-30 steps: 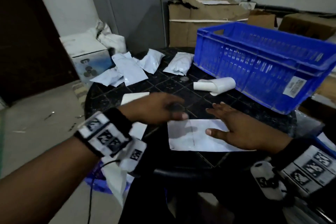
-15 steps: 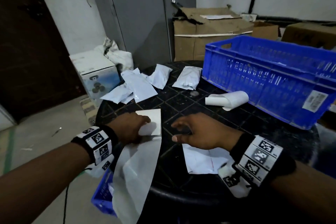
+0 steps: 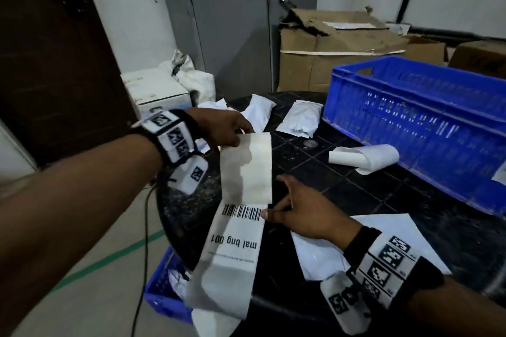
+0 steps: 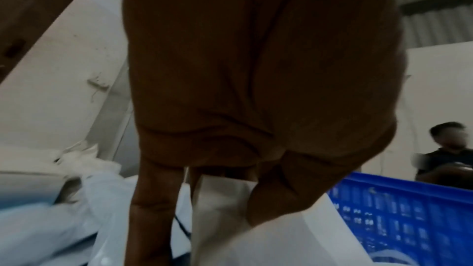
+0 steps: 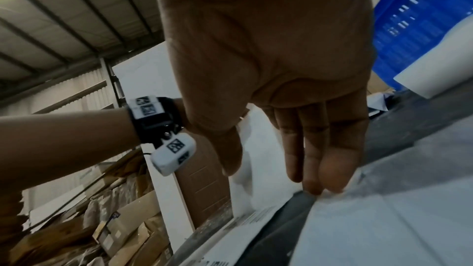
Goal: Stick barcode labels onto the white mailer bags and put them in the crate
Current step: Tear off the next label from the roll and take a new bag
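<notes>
My left hand (image 3: 240, 136) pinches the top end of a white label strip (image 3: 246, 169) and holds it up over the table's left edge; thumb and fingers close on it in the left wrist view (image 4: 225, 199). The strip hangs down to a barcode label (image 3: 241, 212) printed "mal bng 001". My right hand (image 3: 273, 197) has straight fingers, its thumb tip touching the label's right edge. A flat white mailer bag (image 3: 388, 235) lies under my right wrist. The blue crate (image 3: 427, 128) stands at the table's right.
A label roll (image 3: 364, 157) lies in front of the crate. More mailer bags (image 3: 299, 120) sit at the table's far side. A second blue crate (image 3: 164, 290) is on the floor under the left edge. Cardboard boxes (image 3: 328, 57) stand behind. A seated person (image 4: 450, 155) shows beyond the crate.
My left hand has lifted the label strip off the table. My right hand has left the flat mailer bag and come left to the barcode label.
</notes>
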The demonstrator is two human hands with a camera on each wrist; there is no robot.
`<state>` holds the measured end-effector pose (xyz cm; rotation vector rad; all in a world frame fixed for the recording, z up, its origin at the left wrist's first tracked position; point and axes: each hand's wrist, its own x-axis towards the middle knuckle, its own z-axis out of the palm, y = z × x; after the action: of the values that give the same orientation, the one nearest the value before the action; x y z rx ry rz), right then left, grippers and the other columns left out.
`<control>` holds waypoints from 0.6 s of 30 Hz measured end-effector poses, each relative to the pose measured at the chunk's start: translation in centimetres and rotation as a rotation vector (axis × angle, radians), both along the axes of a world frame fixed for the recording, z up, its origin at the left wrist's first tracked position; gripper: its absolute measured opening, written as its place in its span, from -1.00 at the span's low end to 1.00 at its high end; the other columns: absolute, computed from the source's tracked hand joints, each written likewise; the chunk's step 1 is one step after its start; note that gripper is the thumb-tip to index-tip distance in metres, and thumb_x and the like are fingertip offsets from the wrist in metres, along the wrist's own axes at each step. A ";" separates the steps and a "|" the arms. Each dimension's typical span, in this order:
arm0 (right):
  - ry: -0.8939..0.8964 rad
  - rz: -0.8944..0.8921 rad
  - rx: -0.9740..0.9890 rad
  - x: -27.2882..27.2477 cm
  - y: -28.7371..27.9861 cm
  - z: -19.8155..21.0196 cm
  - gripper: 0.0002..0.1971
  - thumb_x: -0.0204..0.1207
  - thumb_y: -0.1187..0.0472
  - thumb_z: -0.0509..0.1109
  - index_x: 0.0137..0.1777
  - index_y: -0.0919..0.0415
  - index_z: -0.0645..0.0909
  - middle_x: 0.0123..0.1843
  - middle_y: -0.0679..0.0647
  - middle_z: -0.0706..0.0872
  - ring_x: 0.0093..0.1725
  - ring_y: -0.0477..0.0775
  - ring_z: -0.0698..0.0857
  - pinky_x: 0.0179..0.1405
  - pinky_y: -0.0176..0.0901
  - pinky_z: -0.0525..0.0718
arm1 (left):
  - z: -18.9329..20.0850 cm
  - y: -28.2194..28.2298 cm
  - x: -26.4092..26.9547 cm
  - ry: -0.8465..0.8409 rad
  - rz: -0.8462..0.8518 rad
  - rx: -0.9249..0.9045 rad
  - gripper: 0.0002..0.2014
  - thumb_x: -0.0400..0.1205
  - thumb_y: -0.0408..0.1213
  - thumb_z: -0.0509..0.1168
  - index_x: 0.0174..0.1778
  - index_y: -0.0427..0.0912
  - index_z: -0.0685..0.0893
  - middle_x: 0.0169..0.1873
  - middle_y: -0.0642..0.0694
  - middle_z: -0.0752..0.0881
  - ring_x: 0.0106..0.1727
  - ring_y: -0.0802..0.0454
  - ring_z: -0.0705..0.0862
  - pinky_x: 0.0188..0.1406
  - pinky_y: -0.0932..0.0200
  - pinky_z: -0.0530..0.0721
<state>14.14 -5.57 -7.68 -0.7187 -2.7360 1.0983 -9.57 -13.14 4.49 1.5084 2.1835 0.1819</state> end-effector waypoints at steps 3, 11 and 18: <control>0.001 -0.017 0.111 0.3 -0.4 0.1 -0.15 0.42 -0.20 0.63 0.64 -0.06 0.33 0.08 -0.09 0.86 0.17 0.00 0.80 0.22 -0.02 0.72 | -2.9 2.6 -0.5 0.057 0.047 -0.055 -0.55 0.67 -0.55 0.16 0.47 -0.20 0.64 0.21 -0.23 0.75 0.03 -0.17 0.74 -0.27 0.16 0.76; 0.055 -0.022 0.231 3.3 -2.1 2.6 -0.48 0.47 -0.29 0.55 0.39 -0.17 0.63 -0.07 -0.31 0.82 -0.08 -0.27 0.77 0.11 -0.07 0.76 | -8.4 4.8 -1.7 0.084 0.114 0.006 -0.61 0.67 -0.47 0.30 0.43 -0.25 0.70 0.36 -0.28 0.72 0.34 -0.21 0.68 0.25 0.07 0.62; 0.147 -0.091 0.073 7.1 -3.3 2.0 -0.64 0.46 -0.20 0.61 0.20 -0.13 0.76 -0.15 -0.33 0.85 -0.31 -0.31 0.77 0.02 -0.21 0.73 | -7.1 -6.0 4.7 0.131 -0.146 0.236 -0.55 0.56 -0.11 0.56 0.38 0.13 0.68 0.01 0.29 0.72 0.03 0.40 0.65 -0.01 0.46 0.53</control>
<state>21.20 -8.91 -5.71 -0.7150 -2.5791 0.9857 -4.91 -19.17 -2.63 1.8497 2.2036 0.3086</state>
